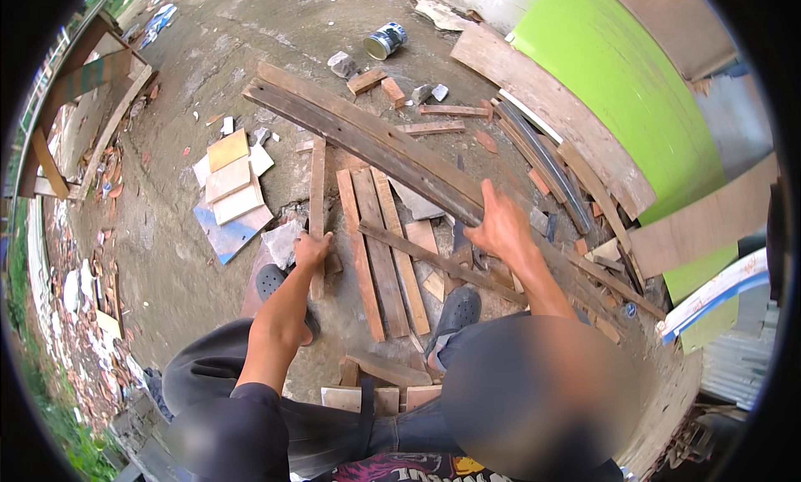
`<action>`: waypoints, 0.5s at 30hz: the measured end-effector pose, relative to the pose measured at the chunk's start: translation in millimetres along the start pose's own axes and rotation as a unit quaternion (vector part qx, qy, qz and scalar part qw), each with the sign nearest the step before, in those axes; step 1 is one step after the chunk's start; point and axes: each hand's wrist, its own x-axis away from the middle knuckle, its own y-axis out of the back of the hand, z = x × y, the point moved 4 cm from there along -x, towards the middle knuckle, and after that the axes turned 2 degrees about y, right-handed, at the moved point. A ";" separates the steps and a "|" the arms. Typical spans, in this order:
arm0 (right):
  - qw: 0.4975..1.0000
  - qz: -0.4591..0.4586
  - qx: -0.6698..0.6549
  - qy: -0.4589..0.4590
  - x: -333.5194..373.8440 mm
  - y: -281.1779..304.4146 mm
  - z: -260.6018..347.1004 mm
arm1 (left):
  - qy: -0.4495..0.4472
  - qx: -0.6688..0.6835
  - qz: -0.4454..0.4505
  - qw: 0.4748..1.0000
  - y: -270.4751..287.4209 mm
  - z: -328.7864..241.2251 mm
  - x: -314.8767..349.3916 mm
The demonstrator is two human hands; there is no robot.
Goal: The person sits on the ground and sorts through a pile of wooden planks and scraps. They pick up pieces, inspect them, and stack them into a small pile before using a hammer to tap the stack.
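Observation:
My right hand is closed on a long, weathered wooden beam. The beam slants from the upper left down past my right side, and a groove or seam runs along it. My left hand wraps round the lower part of a short wooden strip, which points away from me. Between my hands several wooden slats lie side by side on the ground. A thinner dark strip crosses over them at a slant. My dark clogs show on either side of these slats.
Thin square boards are piled at the left. Beyond the beam lie a paint can, stones and wood blocks. A bright green panel and long boards line the right side. Wood pieces lie below my legs.

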 end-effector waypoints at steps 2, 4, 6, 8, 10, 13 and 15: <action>0.999 0.035 -0.007 -0.007 -2.2 -13.6 -1.0 | 0.015 -0.006 -0.049 0.999 1.9 -1.5 -6.7; 0.998 0.065 -0.003 -0.019 -1.3 -24.3 -5.7 | 0.005 -0.015 -0.086 0.996 2.1 -17.5 -10.4; 0.996 0.090 -0.003 -0.026 1.6 -32.2 -3.4 | -0.025 -0.031 -0.119 0.992 9.8 -36.0 -12.4; 0.993 0.114 -0.009 -0.026 3.6 -39.7 -2.0 | -0.058 -0.037 -0.121 0.990 10.0 -48.8 -25.0; 0.993 0.113 -0.005 -0.014 5.7 -46.6 -0.8 | -0.073 -0.064 -0.131 0.987 9.4 -56.4 -36.5; 0.993 0.118 -0.012 -0.016 8.4 -56.1 -4.1 | -0.031 -0.059 -0.039 0.997 10.2 -59.9 -57.4; 0.993 0.118 -0.019 -0.020 10.7 -62.5 -9.6 | -0.035 -0.065 -0.036 0.997 9.8 -60.2 -54.4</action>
